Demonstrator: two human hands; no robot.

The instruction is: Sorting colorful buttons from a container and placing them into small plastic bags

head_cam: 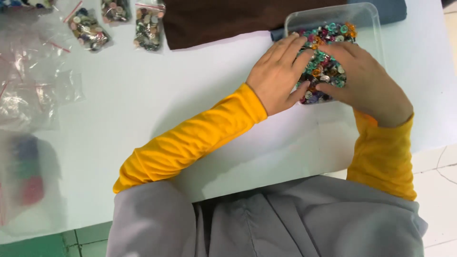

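A clear plastic tray [376, 28] stands on the white table [143, 104] at the upper right, filled with several small colourful buttons [328, 52]. My left hand [278, 76] lies flat on the left side of the button pile, fingers spread and pointing right. My right hand [364, 81] rests on the right side of the pile, its fingers bent down among the buttons. Both arms wear yellow sleeves. Whether either hand pinches a button is hidden by the fingers.
Small clear bags of buttons [147, 26] lie at the top left, with empty clear bags [33, 85] beside them. A dark brown cloth [214, 19] and a blue-grey cloth [385, 9] lie behind the tray. A bag with coloured items [24, 176] sits at the left.
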